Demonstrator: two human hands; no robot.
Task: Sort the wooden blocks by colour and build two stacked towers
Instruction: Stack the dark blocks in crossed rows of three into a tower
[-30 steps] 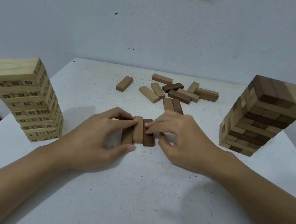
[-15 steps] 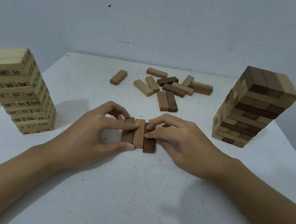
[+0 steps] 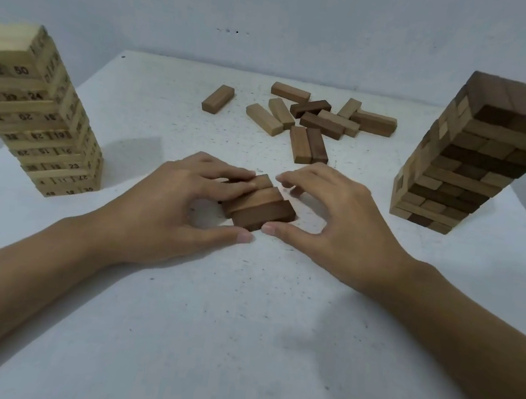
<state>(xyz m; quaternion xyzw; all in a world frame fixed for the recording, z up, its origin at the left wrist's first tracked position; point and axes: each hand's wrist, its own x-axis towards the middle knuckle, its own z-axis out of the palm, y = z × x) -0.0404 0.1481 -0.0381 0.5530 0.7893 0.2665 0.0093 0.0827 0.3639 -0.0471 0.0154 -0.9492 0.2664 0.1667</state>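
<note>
At the middle of the white speckled tabletop (image 3: 240,313), a row of three brown rectangular wooden blocks (image 3: 259,204) lies side by side, turned at a slant, the nearest one darkest. The left hand (image 3: 166,210) grips this row: its fingers lie over the far blocks and its thumb reaches along the table to the near corner of the darkest block. The right hand (image 3: 335,222) cups the row from the other side, loosely spread, thumb tip meeting the same near corner; its fingers curl just past the far end of the row, and I cannot tell whether they touch the wood.

Beyond the row, further from the person, a loose scatter of pale and dark wooden blocks (image 3: 319,119) lies flat, some overlapping, with one single mid-brown block (image 3: 218,99) a little apart to their left. Well to the left of the row stands a tall tower of pale numbered wooden blocks (image 3: 32,115). Well to the right of the row stands a tall tower of mixed dark and light brown blocks (image 3: 474,160), its top layer mostly dark.
</note>
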